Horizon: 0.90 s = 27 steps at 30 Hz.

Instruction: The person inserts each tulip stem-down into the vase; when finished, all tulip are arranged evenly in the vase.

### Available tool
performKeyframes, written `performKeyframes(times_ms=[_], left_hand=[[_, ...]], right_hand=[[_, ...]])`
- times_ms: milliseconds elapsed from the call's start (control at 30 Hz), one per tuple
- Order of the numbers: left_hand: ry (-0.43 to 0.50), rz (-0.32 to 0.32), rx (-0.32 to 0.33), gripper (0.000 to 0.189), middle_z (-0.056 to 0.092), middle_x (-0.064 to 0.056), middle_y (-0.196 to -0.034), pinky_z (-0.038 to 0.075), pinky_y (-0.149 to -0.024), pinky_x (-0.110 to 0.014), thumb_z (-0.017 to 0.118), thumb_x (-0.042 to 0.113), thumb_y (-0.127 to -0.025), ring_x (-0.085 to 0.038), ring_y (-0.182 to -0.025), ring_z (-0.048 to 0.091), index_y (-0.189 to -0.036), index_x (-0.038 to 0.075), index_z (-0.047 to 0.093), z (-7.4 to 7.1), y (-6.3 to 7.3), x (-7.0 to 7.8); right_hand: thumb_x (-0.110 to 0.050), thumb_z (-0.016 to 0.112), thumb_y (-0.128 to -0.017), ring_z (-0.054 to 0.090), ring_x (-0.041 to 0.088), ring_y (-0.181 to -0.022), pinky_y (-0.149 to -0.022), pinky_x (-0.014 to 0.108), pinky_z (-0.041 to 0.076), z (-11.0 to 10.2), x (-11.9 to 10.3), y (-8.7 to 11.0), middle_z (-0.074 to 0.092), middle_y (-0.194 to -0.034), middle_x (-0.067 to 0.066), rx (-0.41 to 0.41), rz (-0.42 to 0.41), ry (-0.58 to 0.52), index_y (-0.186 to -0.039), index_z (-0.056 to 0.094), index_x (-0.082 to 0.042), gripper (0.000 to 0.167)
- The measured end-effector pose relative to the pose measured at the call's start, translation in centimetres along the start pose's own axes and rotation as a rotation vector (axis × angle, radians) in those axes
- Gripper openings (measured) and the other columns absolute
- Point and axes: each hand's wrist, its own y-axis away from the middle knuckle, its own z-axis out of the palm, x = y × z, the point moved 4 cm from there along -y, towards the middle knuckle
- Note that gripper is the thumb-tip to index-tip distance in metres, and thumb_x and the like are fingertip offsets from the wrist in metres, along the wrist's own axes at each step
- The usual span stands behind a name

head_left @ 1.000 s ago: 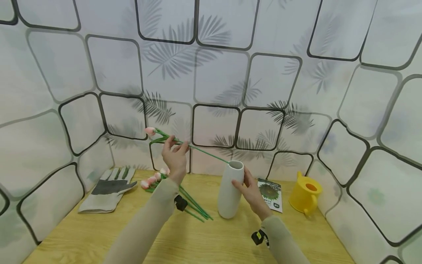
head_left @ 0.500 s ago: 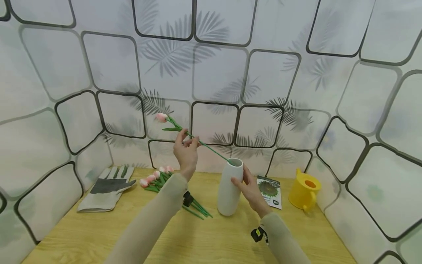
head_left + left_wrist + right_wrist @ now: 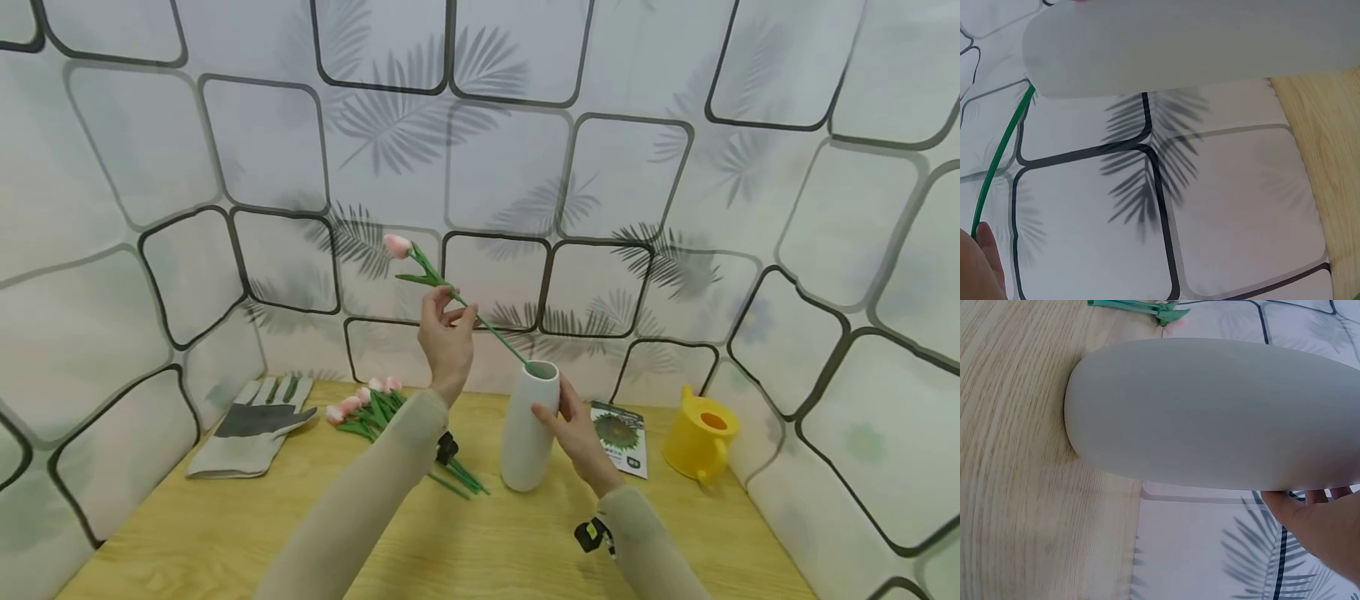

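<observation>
My left hand (image 3: 447, 346) pinches the green stem of a pink tulip (image 3: 398, 247) between thumb and fingers, above the table. The stem slants down to the right, and its lower end is inside the mouth of a white vase (image 3: 527, 437). In the left wrist view the stem (image 3: 999, 156) meets the vase's rim. My right hand (image 3: 577, 433) grips the upper part of the vase from the right, thumb in front and fingers round the far side. The vase stands on the table. Several more pink tulips (image 3: 363, 400) lie to its left, partly hidden by my left forearm.
A grey and white work glove (image 3: 243, 429) lies at the table's left. Behind my right hand is a seed packet (image 3: 626, 442) with a flower picture. A yellow watering can (image 3: 697, 442) stands at the right, near the patterned curtain wall (image 3: 502, 183).
My left hand has moved right and up with the tulip, so the stem stands steeper and its end sits in the vase mouth. My right hand stays on the vase.
</observation>
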Motion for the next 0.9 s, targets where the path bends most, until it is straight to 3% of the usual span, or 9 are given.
performKeyframes(times_ms=[167,300,433,633,900], left_hand=[[-0.099,0.053,-0.079,0.031,0.065,-0.003,-0.123,0.059,-0.069,-0.027,0.068,0.006,-0.092,-0.02,-0.09,0.069,-0.121,0.013,0.059,0.9,0.7,0.4],[-0.11,0.088,-0.139,0.029,0.067,-0.006,-0.122,0.059,-0.071,-0.029,0.066,0.005,-0.093,-0.024,-0.091,0.069,-0.121,0.009,0.059,2.0,1.1,0.9],[-0.144,0.094,-0.152,0.03,0.069,-0.007,-0.12,0.059,-0.073,-0.03,0.067,0.003,-0.092,-0.022,-0.09,0.07,-0.119,0.01,0.057,2.7,1.5,0.9],[-0.168,0.065,-0.192,0.029,0.071,-0.006,-0.119,0.059,-0.074,-0.031,0.068,0.006,-0.092,-0.021,-0.089,0.071,-0.117,0.013,0.056,3.0,2.4,0.0],[-0.223,0.092,-0.293,0.026,0.071,-0.012,-0.115,0.06,-0.078,-0.032,0.067,0.004,-0.092,-0.023,-0.093,0.071,-0.116,0.01,0.059,4.1,4.2,-1.1]], right_hand=[[-0.028,0.065,-0.096,0.024,0.032,-0.148,-0.118,0.058,0.023,-0.1,0.0,-0.1,0.027,-0.16,0.012,-0.007,-0.004,0.006,-0.159,0.014,-0.02,0.081],[-0.027,0.065,-0.096,0.025,0.033,-0.148,-0.117,0.059,0.024,-0.2,-0.3,-0.2,0.028,-0.16,0.012,-0.001,-0.018,0.007,-0.159,0.014,-0.02,0.081],[-0.03,0.066,-0.095,0.025,0.032,-0.148,-0.117,0.059,0.024,-0.2,-0.3,-0.3,0.028,-0.16,0.011,-0.001,-0.015,0.01,-0.159,0.014,-0.022,0.082],[-0.031,0.066,-0.095,0.025,0.031,-0.148,-0.117,0.06,0.025,0.0,0.3,-0.1,0.028,-0.16,0.009,-0.005,-0.001,0.006,-0.158,0.015,-0.024,0.082],[-0.032,0.063,-0.097,0.022,0.032,-0.149,-0.117,0.061,0.023,0.1,0.4,-0.1,0.025,-0.162,0.009,-0.019,-0.001,0.005,-0.159,0.013,-0.024,0.081]])
